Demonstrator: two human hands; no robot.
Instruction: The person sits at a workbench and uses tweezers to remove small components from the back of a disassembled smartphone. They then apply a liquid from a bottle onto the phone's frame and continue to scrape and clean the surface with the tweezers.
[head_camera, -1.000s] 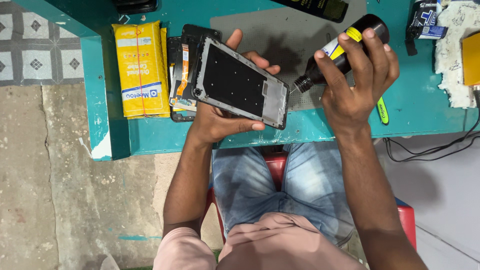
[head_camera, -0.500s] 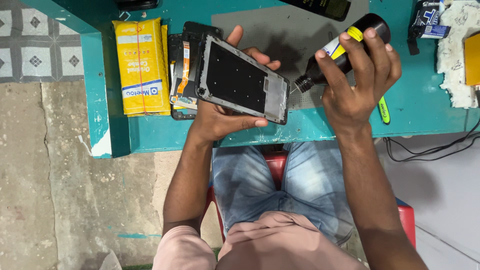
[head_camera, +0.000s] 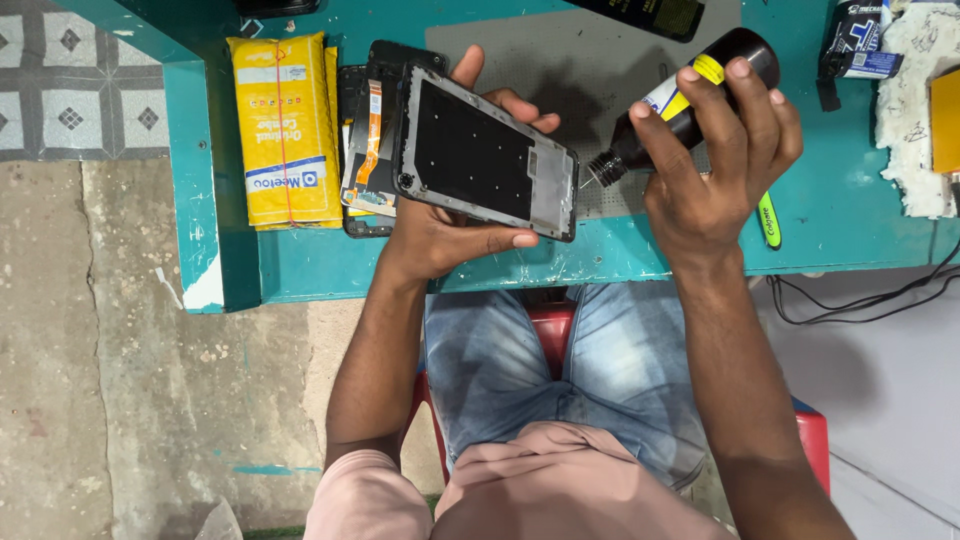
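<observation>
The left hand (head_camera: 440, 235) is cradling a phone frame (head_camera: 487, 155) from beneath, thumb lying along its near edge and fingertips showing past the far edge, so this grip is closed on the frame and holding it tilted above the teal tabletop (head_camera: 830, 215). The right hand (head_camera: 715, 170) is wrapping all its fingers around a dark bottle (head_camera: 690, 85), tipping it so the fine nozzle is pointing toward 8 o'clock, just beside the frame's right end but, as far as can be seen, not touching it.

To do this well, the frame is probably best kept steady and nearly level so any liquid is staying where it lands rather than running across the panel. The nozzle should be hovering close over the frame's edge, and the squeeze should be gentle. At 9 o'clock from the frame, other phone parts (head_camera: 368, 140) and a yellow packet (head_camera: 282, 130) are lying on the tabletop, so drips are worth avoiding.
</observation>
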